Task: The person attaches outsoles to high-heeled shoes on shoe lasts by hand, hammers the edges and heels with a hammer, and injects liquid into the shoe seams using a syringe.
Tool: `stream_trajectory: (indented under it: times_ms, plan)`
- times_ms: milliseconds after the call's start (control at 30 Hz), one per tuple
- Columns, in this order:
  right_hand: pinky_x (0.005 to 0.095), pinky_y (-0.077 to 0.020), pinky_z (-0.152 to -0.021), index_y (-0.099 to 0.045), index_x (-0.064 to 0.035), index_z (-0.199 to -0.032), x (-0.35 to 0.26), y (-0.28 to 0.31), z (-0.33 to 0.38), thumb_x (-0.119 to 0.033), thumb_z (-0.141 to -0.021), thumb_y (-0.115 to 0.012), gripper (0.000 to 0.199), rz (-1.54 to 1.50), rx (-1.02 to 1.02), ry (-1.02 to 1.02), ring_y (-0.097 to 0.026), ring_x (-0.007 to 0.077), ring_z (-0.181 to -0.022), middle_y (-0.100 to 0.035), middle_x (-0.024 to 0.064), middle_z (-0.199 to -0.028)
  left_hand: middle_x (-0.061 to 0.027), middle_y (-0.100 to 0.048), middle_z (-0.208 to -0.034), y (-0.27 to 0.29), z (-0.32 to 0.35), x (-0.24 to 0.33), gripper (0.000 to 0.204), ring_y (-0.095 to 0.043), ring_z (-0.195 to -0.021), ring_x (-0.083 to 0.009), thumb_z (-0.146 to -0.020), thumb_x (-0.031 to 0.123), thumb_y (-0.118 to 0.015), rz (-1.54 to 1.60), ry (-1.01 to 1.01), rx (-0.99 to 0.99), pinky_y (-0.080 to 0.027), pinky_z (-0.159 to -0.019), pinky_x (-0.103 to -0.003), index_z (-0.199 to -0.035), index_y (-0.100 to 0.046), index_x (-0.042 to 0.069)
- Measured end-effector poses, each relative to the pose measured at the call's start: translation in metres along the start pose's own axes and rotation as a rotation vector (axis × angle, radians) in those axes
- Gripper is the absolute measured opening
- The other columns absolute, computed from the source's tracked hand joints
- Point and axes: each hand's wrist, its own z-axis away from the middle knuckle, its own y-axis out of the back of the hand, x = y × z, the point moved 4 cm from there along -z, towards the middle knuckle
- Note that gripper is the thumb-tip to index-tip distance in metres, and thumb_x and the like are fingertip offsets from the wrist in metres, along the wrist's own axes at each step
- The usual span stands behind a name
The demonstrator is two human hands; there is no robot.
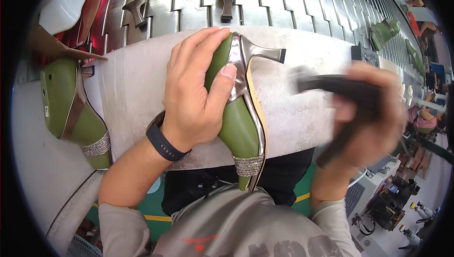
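Note:
A green heeled shoe [241, 129] lies on its side across the pale padded worktop [137, 87], sole to the right and toe toward me. It has a metallic bronze band and heel, and a glittering strap by the toe. My left hand [194, 87] presses round its heel end, thumb on the bronze band. To the right, apart from the shoe, my right hand [369, 115] grips a black angled hand tool [338, 84]. Motion smears the tool and its greyish tip; I cannot make out its exact kind.
A matching green shoe [87, 115] stands at the left. Beyond the worktop runs a slatted metal conveyor [279, 2] carrying soles with heels [229, 2] and another green shoe [384, 34]. A white container [66, 4] is at the upper left, and machine equipment [390, 205] at the lower right.

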Motion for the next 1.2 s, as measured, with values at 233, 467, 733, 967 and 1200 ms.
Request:
stream_trajectory:
  times_ms: [233,467,733,967,1200]
  plan:
    - [0.0236,-0.051,-0.057,-0.07,0.0048,-0.101,0.037,-0.012,0.007,-0.017,-0.105,-0.058,0.025,-0.258,-0.056,-0.292,-0.061,0.0094,-0.059,-0.078,0.0158,-0.098,-0.0231,-0.063,-0.138,0.007,0.003,0.007,0.043,-0.057,-0.132,-0.042,-0.098,0.015,-0.063,-0.044,-0.035,0.042,-0.039,-0.117,-0.052,-0.138,-0.063,-0.002]
    - [0.0263,-0.0512,-0.059,-0.065,0.0037,-0.108,-0.021,0.025,0.078,-0.019,-0.11,-0.051,0.027,-0.029,0.08,-0.023,-0.06,0.0121,-0.061,-0.074,0.023,-0.102,-0.0061,-0.08,-0.108,0.004,0.024,0.039,0.029,-0.07,-0.124,-0.0316,-0.102,0.023,-0.055,-0.139,-0.315,-0.267,-0.021,-0.126,-0.065,-0.093,-0.078,0.006]
    - [0.0268,-0.0534,-0.059,-0.064,0.0024,-0.102,-0.002,-0.009,0.099,-0.017,-0.105,-0.057,0.021,0.007,-0.057,-0.149,-0.062,0.0125,-0.06,-0.075,0.0214,-0.1,-0.0075,-0.08,-0.106,0.007,0.025,0.038,0.026,-0.071,-0.119,-0.031,-0.1,0.018,-0.055,-0.114,-0.319,-0.257,-0.022,-0.127,-0.063,-0.092,-0.076,0.006]
    - [0.0256,-0.0491,-0.06,-0.068,0.0026,-0.104,-0.032,-0.01,0.077,-0.025,-0.109,-0.052,0.032,0.216,0.015,-0.098,-0.055,0.0122,-0.056,-0.074,0.0181,-0.094,-0.0037,-0.078,-0.096,0.006,0.021,0.03,0.018,-0.074,-0.109,-0.0255,-0.096,0.018,-0.063,-0.112,-0.315,-0.164,-0.027,-0.126,-0.061,-0.086,-0.075,0.009]
    - [0.0259,-0.0535,-0.068,-0.068,0.0062,-0.104,0.002,-0.012,0.09,-0.013,-0.1,-0.064,0.02,-0.311,-0.147,-0.317,-0.063,0.0114,-0.069,-0.076,0.0208,-0.113,-0.0057,-0.078,-0.099,0.01,0.019,0.033,0.016,-0.074,-0.109,-0.0272,-0.098,0.015,-0.062,-0.078,-0.32,-0.198,-0.032,-0.123,-0.06,-0.093,-0.076,0.008]
